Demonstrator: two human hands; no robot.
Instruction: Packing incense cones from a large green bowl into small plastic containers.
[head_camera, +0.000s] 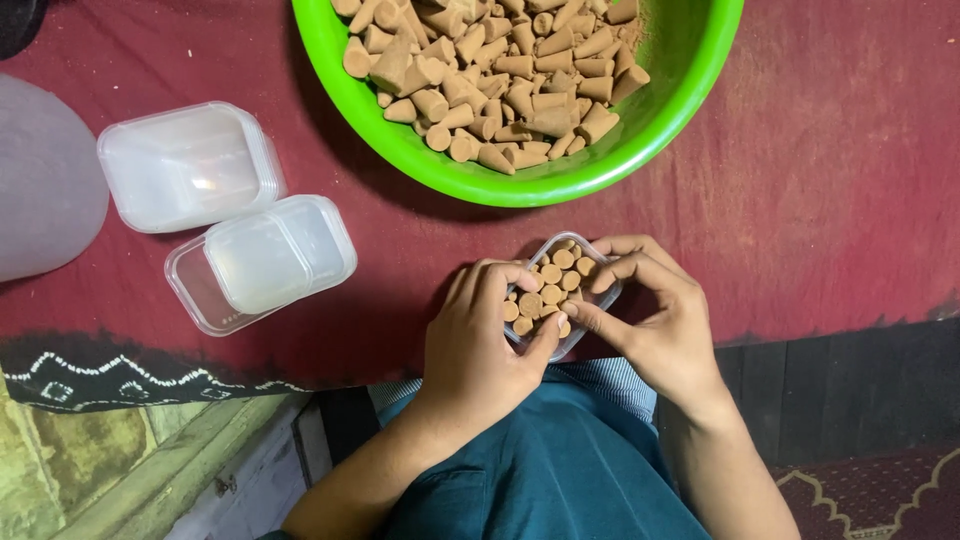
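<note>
A small clear plastic box (583, 252) sits low in the middle of the head view, packed with several upright tan cones (548, 294) whose round bases face up. My left hand (478, 345) grips the box's left side, thumb under its near edge and fingers curled over the rim. My right hand (655, 320) holds the right side, fingertips resting on the rim and on the cones. Above them a big green bowl (660, 130) holds a heap of loose tan cones (500, 70).
Two stacks of empty clear plastic boxes lie at the left: one upper stack (185, 165) and one tilted stack (262, 262). A pale rounded object (45, 180) is at the far left edge. Everything rests on a dark red cloth (840, 200).
</note>
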